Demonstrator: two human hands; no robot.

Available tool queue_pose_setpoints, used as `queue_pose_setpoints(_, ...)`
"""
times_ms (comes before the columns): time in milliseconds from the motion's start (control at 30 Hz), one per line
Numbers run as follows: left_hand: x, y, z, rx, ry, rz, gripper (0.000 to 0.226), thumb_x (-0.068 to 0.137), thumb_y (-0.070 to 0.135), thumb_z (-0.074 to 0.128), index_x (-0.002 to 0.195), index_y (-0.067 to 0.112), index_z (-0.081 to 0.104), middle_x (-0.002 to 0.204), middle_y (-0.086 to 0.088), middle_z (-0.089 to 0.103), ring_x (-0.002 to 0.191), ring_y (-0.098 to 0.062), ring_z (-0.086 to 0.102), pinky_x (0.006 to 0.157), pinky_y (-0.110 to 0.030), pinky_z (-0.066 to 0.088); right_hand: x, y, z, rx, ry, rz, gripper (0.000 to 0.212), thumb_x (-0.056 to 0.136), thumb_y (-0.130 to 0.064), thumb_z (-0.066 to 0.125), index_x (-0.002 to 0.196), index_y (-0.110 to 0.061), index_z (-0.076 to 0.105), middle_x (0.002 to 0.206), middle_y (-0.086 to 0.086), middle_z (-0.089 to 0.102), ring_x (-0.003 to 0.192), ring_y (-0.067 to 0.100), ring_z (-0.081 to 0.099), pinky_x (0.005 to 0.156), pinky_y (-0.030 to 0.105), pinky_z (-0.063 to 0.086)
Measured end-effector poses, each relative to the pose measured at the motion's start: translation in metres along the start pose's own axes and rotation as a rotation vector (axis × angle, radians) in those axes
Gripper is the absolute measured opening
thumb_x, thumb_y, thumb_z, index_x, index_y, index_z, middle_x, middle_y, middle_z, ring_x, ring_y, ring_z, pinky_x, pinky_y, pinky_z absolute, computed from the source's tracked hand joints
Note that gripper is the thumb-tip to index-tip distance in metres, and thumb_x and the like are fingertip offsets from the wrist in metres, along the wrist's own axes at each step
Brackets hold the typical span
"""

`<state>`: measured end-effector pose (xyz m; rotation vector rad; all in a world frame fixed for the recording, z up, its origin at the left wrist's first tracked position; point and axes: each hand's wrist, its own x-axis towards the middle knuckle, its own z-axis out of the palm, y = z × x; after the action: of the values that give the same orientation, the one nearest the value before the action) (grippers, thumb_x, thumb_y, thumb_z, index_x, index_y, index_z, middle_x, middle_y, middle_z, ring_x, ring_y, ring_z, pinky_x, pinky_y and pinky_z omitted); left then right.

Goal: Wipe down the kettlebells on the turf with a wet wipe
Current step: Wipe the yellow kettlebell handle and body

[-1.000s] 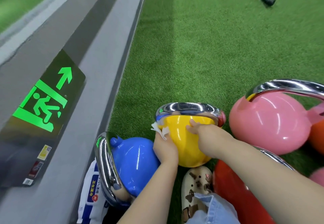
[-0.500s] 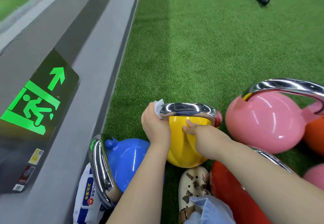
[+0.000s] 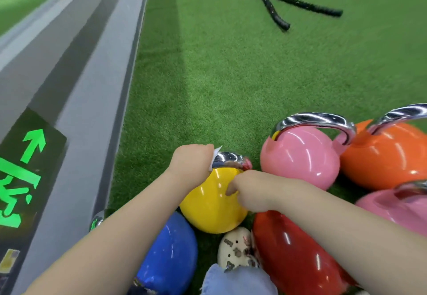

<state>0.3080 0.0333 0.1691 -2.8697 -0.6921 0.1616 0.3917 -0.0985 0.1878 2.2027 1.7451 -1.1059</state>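
Note:
A yellow kettlebell (image 3: pixel 211 204) with a chrome handle (image 3: pixel 227 159) stands on the green turf (image 3: pixel 231 75). My left hand (image 3: pixel 190 162) grips the left end of that handle with a white wet wipe (image 3: pixel 214 157) wrapped under the fingers. My right hand (image 3: pixel 248 190) rests on the yellow body with curled fingers, steadying it. Around it stand a blue kettlebell (image 3: pixel 171 255), a red one (image 3: pixel 293 255), a pink one (image 3: pixel 300 156), an orange one (image 3: pixel 385 156) and a second pink one (image 3: pixel 397 207).
A grey ledge (image 3: pixel 92 87) runs along the left, bearing a green exit sign (image 3: pixel 20 179). Two black battle ropes (image 3: pixel 275 10) lie on the far turf. A cream clog (image 3: pixel 235 248) and a denim trouser cuff (image 3: pixel 238 281) sit below the yellow kettlebell.
My left hand has climbed from the yellow body to the handle's left end and slid the wipe further along it. The view has tilted up and left.

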Motion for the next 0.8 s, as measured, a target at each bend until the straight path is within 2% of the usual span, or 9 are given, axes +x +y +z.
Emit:
queue_pose_setpoints(100, 0.007, 0.008, -0.009, 0.018, -0.056, 0.084, 0.016, 0.088, 0.026, 0.053, 0.098, 0.014, 0.051, 0.092, -0.003, 0.063, 0.085, -0.026, 0.061, 0.058, -0.029, 0.033, -0.028, 0.011, -0.006, 0.177, 0.13, 0.022, 0.035, 0.091, -0.006, 0.041, 0.115, -0.016, 0.064, 0.123, 0.009, 0.062, 0.119, 0.022, 0.051, 0.091, 0.024, 0.039)
queue_pose_setpoints(167, 0.012, 0.016, -0.016, 0.06, -0.093, 0.12, 0.015, 0.089, 0.023, 0.053, 0.1, 0.013, 0.05, 0.092, -0.004, 0.063, 0.085, -0.027, 0.061, 0.058, -0.03, 0.033, -0.045, 0.021, -0.008, 0.314, 0.271, 0.057, 0.03, 0.089, -0.005, 0.044, 0.103, -0.014, 0.069, 0.11, 0.007, 0.067, 0.108, 0.021, 0.058, 0.083, 0.023, 0.044)
queue_pose_setpoints(267, 0.019, 0.034, -0.025, 0.163, -0.142, 0.178, 0.014, 0.089, 0.015, 0.052, 0.103, 0.01, 0.05, 0.079, 0.001, 0.055, 0.08, -0.026, 0.059, 0.054, -0.031, 0.034, -0.067, 0.04, -0.007, 0.472, 0.429, 0.136, 0.029, 0.085, 0.0, 0.045, 0.095, -0.012, 0.069, 0.098, 0.008, 0.07, 0.089, 0.022, 0.062, 0.081, 0.027, 0.048)
queue_pose_setpoints(333, 0.025, 0.051, -0.032, 0.281, -0.17, 0.258, 0.016, 0.089, 0.007, 0.05, 0.106, 0.009, 0.05, 0.089, 0.0, 0.059, 0.086, -0.025, 0.062, 0.051, -0.029, 0.031, -0.079, 0.053, -0.003, 0.498, 0.501, 0.192, 0.029, 0.083, 0.002, 0.046, 0.095, -0.011, 0.069, 0.092, 0.004, 0.068, 0.086, 0.016, 0.057, 0.079, 0.021, 0.043)
queue_pose_setpoints(400, 0.031, 0.067, -0.038, 0.399, -0.237, 0.343, 0.021, 0.09, 0.003, 0.049, 0.11, 0.008, 0.051, 0.103, -0.002, 0.062, 0.09, -0.024, 0.061, 0.054, -0.029, 0.032, -0.092, 0.064, 0.002, 0.522, 0.562, 0.233, 0.031, 0.083, 0.004, 0.044, 0.095, -0.008, 0.069, 0.085, 0.001, 0.062, 0.087, 0.016, 0.055, 0.079, 0.023, 0.041)
queue_pose_setpoints(500, 0.036, 0.085, -0.039, 0.501, -0.333, 0.435, 0.023, 0.092, 0.011, 0.053, 0.114, 0.008, 0.052, 0.096, 0.0, 0.061, 0.081, -0.023, 0.054, 0.052, -0.027, 0.031, -0.109, 0.078, 0.007, 0.58, 0.612, 0.267, 0.032, 0.082, 0.007, 0.041, 0.089, -0.012, 0.066, 0.078, -0.003, 0.06, 0.083, 0.017, 0.056, 0.075, 0.025, 0.043)
queue_pose_setpoints(600, 0.038, 0.09, -0.036, 0.506, -0.336, 0.541, 0.03, 0.095, 0.03, 0.05, 0.115, 0.008, 0.049, 0.104, -0.004, 0.062, 0.097, -0.026, 0.06, 0.063, -0.03, 0.035, -0.122, 0.092, 0.009, 0.592, 0.624, 0.291, 0.032, 0.082, 0.006, 0.04, 0.083, -0.019, 0.059, 0.072, -0.01, 0.059, 0.079, 0.017, 0.057, 0.076, 0.025, 0.045)
queue_pose_setpoints(700, 0.039, 0.088, -0.032, 0.328, -0.289, 0.594, 0.028, 0.099, 0.032, 0.038, 0.111, 0.009, 0.051, 0.11, -0.009, 0.059, 0.098, -0.03, 0.059, 0.073, -0.034, 0.04, -0.128, 0.098, 0.011, 0.648, 0.605, 0.305, 0.031, 0.084, 0.004, 0.039, 0.087, -0.019, 0.06, 0.077, -0.007, 0.061, 0.084, 0.021, 0.061, 0.082, 0.032, 0.049)
queue_pose_setpoints(800, 0.045, 0.095, -0.051, -0.259, -0.346, 0.386, 0.034, 0.1, 0.034, 0.036, 0.104, 0.007, 0.056, 0.097, -0.014, 0.061, 0.088, -0.03, 0.056, 0.064, -0.03, 0.033, -0.13, 0.103, 0.012, 0.664, 0.618, 0.313, 0.03, 0.085, 0.003, 0.039, 0.092, -0.019, 0.059, 0.084, -0.001, 0.063, 0.088, 0.022, 0.062, 0.084, 0.034, 0.049)
